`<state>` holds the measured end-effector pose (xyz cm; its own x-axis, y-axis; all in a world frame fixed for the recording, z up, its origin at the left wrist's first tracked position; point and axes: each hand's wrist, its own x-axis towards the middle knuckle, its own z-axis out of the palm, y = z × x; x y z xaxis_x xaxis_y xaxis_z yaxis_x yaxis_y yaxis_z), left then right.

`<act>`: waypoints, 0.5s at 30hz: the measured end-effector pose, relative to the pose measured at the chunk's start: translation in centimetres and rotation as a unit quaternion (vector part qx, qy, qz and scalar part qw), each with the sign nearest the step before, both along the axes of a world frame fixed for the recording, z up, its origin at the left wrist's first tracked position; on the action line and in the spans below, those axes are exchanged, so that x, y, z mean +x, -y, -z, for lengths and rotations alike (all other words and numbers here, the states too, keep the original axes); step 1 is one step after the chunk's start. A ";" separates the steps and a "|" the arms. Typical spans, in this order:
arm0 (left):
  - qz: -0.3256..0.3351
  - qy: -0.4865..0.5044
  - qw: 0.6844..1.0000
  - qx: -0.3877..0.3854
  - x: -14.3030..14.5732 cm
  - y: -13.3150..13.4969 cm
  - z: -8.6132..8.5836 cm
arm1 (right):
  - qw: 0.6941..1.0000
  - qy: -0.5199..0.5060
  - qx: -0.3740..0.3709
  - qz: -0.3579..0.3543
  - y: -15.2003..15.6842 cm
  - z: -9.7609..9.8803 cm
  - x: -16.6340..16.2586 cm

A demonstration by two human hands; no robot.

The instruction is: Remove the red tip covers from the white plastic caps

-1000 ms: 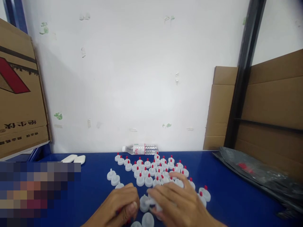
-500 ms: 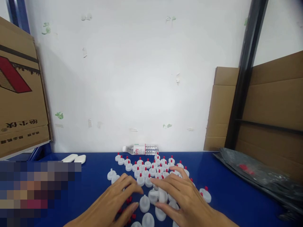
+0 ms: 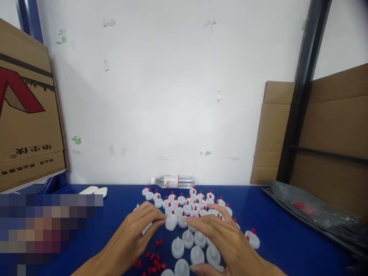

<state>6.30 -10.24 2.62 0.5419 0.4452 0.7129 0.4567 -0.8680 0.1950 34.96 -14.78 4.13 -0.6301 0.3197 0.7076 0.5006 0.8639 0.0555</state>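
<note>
Lying between wall (image 3: 172, 96) and red-tipped caps (image 3: 187, 209) is a bottle (image 3: 174, 181), left fingers (image 3: 156, 214) pinching a white cap (image 3: 171, 222), right fingers (image 3: 202, 224) spread.

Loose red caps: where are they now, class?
In the head view, the loose caps lie low, left of centre, between the left hand and white lids.

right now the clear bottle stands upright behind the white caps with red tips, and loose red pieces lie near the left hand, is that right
Not quite: the clear bottle is lying on its side, as the head view shows. The rest holds: it is behind the white caps with red tips, and loose red pieces lie near the left hand.
</note>
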 end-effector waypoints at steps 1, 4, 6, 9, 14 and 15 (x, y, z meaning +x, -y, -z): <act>-0.023 -0.019 1.000 0.000 -0.4 -0.5 0.2 | 1.000 0.000 0.004 0.002 0.0 -0.2 0.2; -0.083 -0.080 0.993 -0.006 -1.0 -1.4 1.0 | 1.000 0.001 0.006 -0.003 0.0 -0.4 0.3; -0.106 -0.107 0.989 -0.012 -1.0 -1.6 1.6 | 1.000 0.003 0.007 -0.009 0.0 -0.4 0.1; -0.120 -0.117 0.986 -0.020 -0.7 -1.3 2.1 | 1.000 -0.005 0.003 -0.013 0.1 -0.3 0.0; -0.127 -0.120 0.983 -0.050 -0.3 -0.5 1.9 | 1.000 -0.019 -0.008 -0.011 0.2 -0.2 0.0; -0.127 -0.120 0.983 -0.052 -0.2 -0.4 1.8 | 1.000 -0.022 -0.007 -0.010 0.2 -0.1 0.0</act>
<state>6.05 -9.85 0.85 0.5505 0.6522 0.5211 0.7001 -0.7007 0.1374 34.96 -15.01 4.27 -0.6049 0.3175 0.7302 0.4846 0.8745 0.0212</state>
